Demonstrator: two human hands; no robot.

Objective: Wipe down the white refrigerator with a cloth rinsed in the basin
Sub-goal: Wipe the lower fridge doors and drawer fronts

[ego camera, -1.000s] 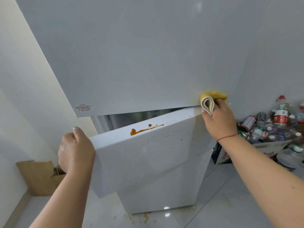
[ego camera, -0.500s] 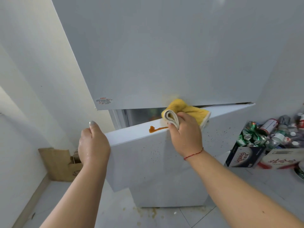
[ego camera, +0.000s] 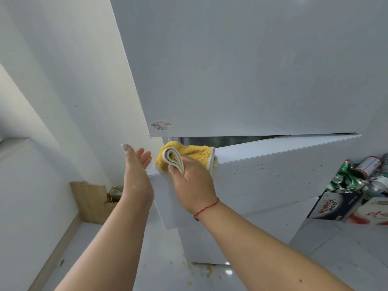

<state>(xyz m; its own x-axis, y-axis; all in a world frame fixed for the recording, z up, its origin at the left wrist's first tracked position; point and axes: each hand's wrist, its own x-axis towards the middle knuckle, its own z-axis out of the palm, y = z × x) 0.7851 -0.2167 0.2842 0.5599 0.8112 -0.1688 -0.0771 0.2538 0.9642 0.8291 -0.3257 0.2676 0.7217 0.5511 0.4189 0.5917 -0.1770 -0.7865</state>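
Yellow cloth (ego camera: pixel 190 153), folded, with a pale trimmed edge, sits on the top edge of the lower door (ego camera: pixel 273 185) of the white refrigerator (ego camera: pixel 241 66), near that door's left corner. Right hand (ego camera: pixel 192 181) holds it: grip closed on the fabric, thumb tucked against a looped fold, fingers hidden under the bunched cloth. Thin red string round the right wrist.

Left hand (ego camera: pixel 136 171) just beside the cloth, at the door's left corner. Grip wide, fingers straight, palm turned toward the cloth, holding nothing; whether the fingertips touch the door edge cannot be told.

Lower door swung partly out; dark gap visible between it and the upper door (ego camera: pixel 252 80). Dark specks scattered over the lower door's front. Small red-printed label (ego camera: pixel 160 125) at the upper door's bottom left corner.

Floor (ego camera: pixel 336 259): pale tile, brownish spatter near the fridge base. Brown paper bag (ego camera: pixel 94 201) against the left wall. At right, cartons (ego camera: pixel 333 205) heaped with crushed cans and bottles (ego camera: pixel 357 175).
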